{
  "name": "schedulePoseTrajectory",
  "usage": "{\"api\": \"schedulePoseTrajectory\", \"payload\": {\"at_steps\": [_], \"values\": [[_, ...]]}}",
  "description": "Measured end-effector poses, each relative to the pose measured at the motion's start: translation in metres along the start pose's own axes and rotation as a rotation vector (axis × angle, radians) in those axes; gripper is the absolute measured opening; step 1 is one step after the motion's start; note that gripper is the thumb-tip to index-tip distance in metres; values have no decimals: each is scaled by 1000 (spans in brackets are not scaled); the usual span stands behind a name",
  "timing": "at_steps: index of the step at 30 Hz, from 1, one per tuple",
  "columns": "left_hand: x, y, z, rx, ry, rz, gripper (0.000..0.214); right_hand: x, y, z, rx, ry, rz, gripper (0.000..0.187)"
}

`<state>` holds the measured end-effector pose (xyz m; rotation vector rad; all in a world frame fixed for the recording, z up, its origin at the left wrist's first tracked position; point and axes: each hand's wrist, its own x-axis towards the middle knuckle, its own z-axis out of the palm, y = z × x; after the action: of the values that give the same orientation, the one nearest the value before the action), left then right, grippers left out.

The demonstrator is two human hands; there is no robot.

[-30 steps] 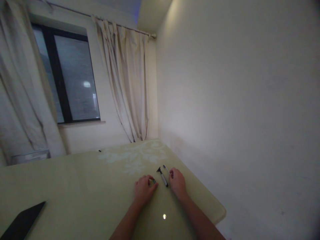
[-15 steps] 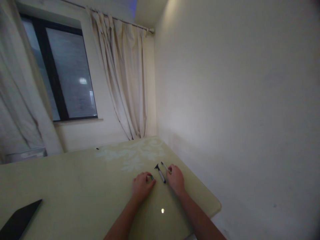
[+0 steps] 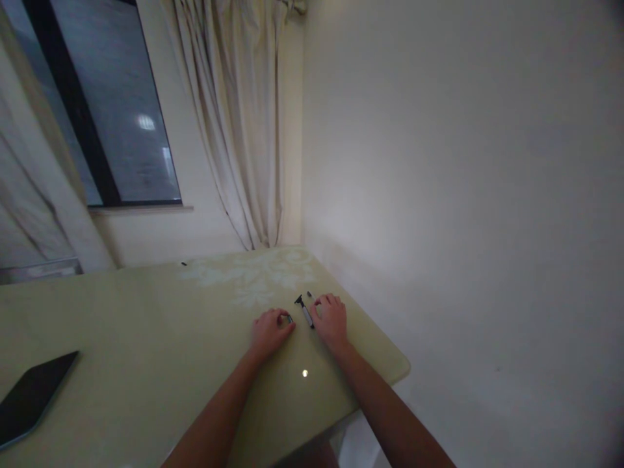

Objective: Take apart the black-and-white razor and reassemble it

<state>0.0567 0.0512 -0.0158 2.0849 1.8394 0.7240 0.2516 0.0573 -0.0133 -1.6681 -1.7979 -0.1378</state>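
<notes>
While both forearms reach up from the bottom of the frame, the two hands rest low over the worktop (image 3: 146,338), a little below and right of the middle of the frame. The left hand (image 3: 271,333) is curled, thumb and fingertips nearly meeting around a small dark piece (image 3: 290,319) with a greenish tint; what that piece is cannot be made out. The right hand (image 3: 331,320) is bent inward as well, its thumb and forefinger drawn together on the pale handle of a toothbrush (image 3: 310,295), whose dark head pokes out past the fingers toward the upper left — the rest of the handle is hidden by the hand. Between the two hands lies a razor (image 3: 307,315), flat on the worktop, its black head pointing to the upper left and the end of its grey and black handle just beside the right hand. A bright spot of light shines on the glossy surface below the razor. At the lower left of the frame lies a flat black panel (image 3: 36,398), partly cut off by the edge, and a tiny dark object (image 3: 184,264) sits near the far side. Beyond that, a pale curtain (image 3: 244,130) hangs beside a dark-framed window (image 3: 112,104) at the upper left; a plain wall (image 3: 463,195) fills the right side.
</notes>
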Motion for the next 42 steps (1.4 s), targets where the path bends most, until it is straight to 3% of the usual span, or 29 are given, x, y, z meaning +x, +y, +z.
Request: {"api": "schedulePoseTrajectory", "payload": {"at_steps": [6, 9, 13, 17, 23, 27, 31, 36, 39, 42], "values": [[3, -11, -8, -62, 21, 50, 30, -4, -11, -1, -94, -142, -148, 19], [-2, -45, -30, -40, 23, 44, 32, -3, -8, 2, -100, -229, -176, 16], [-22, -104, -71, 101, 38, -83, 37, 1, -16, 7, -58, -278, -211, 15], [-40, -136, -98, 175, 61, -189, 39, 7, -66, 23, 65, -312, -198, 11], [-48, -136, -109, 188, 76, -237, 43, -6, -168, 64, 228, -313, -111, 15], [-50, -139, -111, 199, 74, -248, 45, -20, -192, 78, 277, -385, -120, 15], [-48, -146, -110, 187, 77, -252, 46, -8, -160, 67, 249, -327, -144, 18], [-44, -150, -108, 169, 72, -279, 48, 18, -63, 23, -65, -79, 45, 23], [-42, -150, -108, 171, 70, -285, 48, 22, -18, 5, -106, -164, 161, 27], [-41, -148, -110, 180, 64, -304, 49, 19, -14, 5, -10, -283, 127, 24]]}}
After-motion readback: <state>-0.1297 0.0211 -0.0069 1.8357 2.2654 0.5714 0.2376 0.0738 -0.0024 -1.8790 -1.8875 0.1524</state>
